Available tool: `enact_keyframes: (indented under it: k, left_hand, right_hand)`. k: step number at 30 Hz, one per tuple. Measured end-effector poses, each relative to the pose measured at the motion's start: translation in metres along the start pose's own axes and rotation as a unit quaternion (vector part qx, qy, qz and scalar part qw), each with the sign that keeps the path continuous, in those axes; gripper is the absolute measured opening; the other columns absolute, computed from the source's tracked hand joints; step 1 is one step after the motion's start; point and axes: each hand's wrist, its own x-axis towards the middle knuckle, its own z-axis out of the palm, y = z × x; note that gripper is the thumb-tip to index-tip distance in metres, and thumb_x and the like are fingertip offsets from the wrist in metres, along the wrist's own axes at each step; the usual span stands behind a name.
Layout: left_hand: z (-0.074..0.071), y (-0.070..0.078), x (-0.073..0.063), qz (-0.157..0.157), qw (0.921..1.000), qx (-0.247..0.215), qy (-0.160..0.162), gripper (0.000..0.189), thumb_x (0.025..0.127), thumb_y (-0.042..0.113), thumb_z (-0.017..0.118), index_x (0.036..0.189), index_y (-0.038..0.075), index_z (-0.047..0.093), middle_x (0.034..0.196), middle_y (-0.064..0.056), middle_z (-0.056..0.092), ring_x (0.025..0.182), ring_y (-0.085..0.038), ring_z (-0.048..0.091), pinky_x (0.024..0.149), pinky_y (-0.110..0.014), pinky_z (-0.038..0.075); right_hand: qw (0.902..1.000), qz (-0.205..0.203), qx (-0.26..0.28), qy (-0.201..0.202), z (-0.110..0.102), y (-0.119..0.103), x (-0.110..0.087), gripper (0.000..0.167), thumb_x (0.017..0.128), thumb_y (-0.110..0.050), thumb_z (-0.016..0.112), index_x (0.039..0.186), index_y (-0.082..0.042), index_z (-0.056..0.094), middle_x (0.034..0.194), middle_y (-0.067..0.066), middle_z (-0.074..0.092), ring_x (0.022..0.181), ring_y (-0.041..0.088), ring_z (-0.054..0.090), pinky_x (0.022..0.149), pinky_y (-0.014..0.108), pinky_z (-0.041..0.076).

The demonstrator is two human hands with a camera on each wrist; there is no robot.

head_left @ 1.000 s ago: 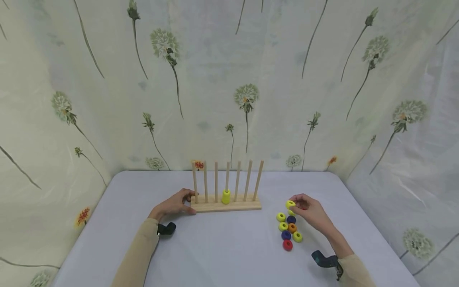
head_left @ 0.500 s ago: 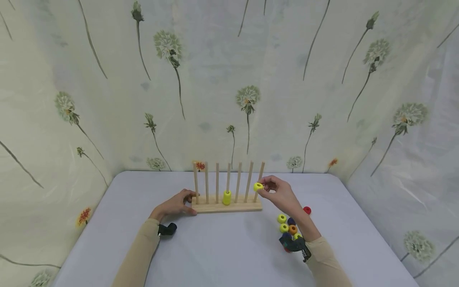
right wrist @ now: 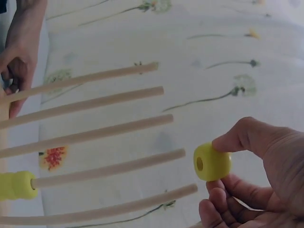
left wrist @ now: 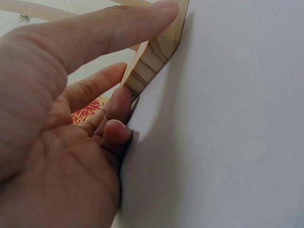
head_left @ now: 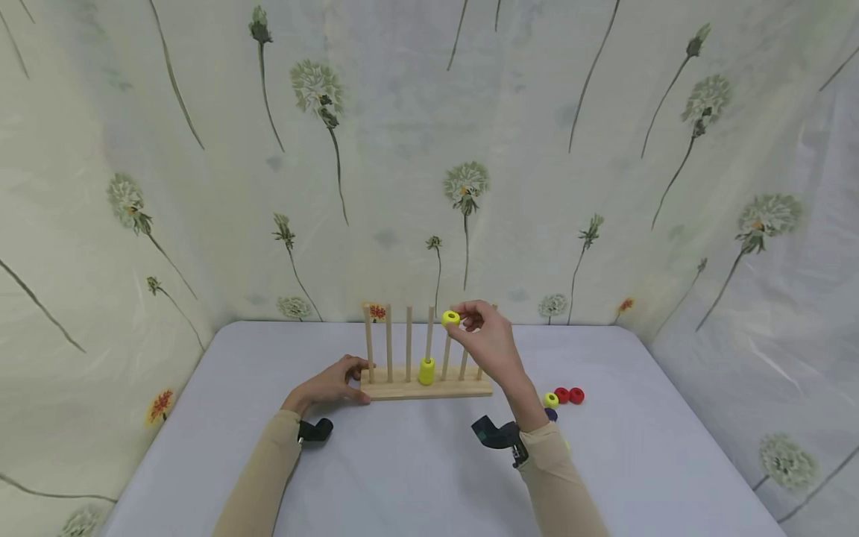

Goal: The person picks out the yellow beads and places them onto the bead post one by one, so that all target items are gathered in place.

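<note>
A wooden rack (head_left: pixel 396 391) with several upright pegs stands on the table. Yellow beads (head_left: pixel 426 371) are stacked at the foot of its middle peg. My left hand (head_left: pixel 332 382) grips the rack's left end, thumb along the front and fingers behind; the left wrist view shows the thumb on the wooden base (left wrist: pixel 152 59). Between thumb and fingers my right hand (head_left: pixel 486 339) pinches a yellow bead (right wrist: pixel 212 162), raised near the peg tops just right of the middle peg. In the right wrist view the bead's hole faces the pegs and its edge is apart from their tips.
Right of the rack lie loose beads: two red beads (head_left: pixel 569 395), a yellow bead (head_left: pixel 551 400) and a dark blue bead (head_left: pixel 551 414). My right forearm hides others there. A flowered curtain (head_left: pixel 382 149) hangs behind the white table (head_left: pixel 403 470).
My right hand has lifted a yellow bead from the loose group and carried it left and up to the peg tops. My left hand stays at the rack's end.
</note>
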Motion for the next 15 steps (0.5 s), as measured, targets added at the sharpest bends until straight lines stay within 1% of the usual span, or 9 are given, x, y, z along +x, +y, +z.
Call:
enact_keyframes:
  k: [5,10,15]
  left_hand:
    - [0.0,-0.001,0.001,-0.006,0.9999,-0.009,0.004,0.071,0.072,0.026,0.086,0.133,0.008,0.052,0.114,-0.007,0.047,0.103,-0.021,0.042,0.087,-0.035,0.034]
    - [0.0,-0.001,0.001,-0.007,0.9998,-0.017,0.003,0.072,0.072,0.026,0.086,0.133,0.009,0.052,0.114,-0.007,0.047,0.104,-0.021,0.042,0.086,-0.035,0.033]
    - [-0.001,-0.001,0.0,-0.005,0.9998,-0.018,0.001,0.071,0.072,0.027,0.086,0.133,0.01,0.053,0.115,-0.008,0.047,0.104,-0.021,0.042,0.086,-0.035,0.033]
  right_hand:
    - [0.9996,-0.01,-0.013,0.023,0.006,-0.011,0.01,0.025,0.086,-0.024,0.071,0.107,-0.012,0.064,0.098,0.005,0.061,0.085,0.019,0.055,0.078,0.035,0.048]
    - [0.9994,-0.009,-0.019,0.026,0.011,-0.019,0.019,0.026,0.086,-0.022,0.07,0.108,-0.01,0.065,0.099,0.006,0.062,0.085,0.02,0.056,0.077,0.034,0.048]
    - [0.9986,-0.003,-0.041,0.032,0.014,-0.023,0.026,0.027,0.084,-0.022,0.07,0.107,-0.009,0.066,0.099,0.006,0.063,0.085,0.02,0.057,0.075,0.033,0.049]
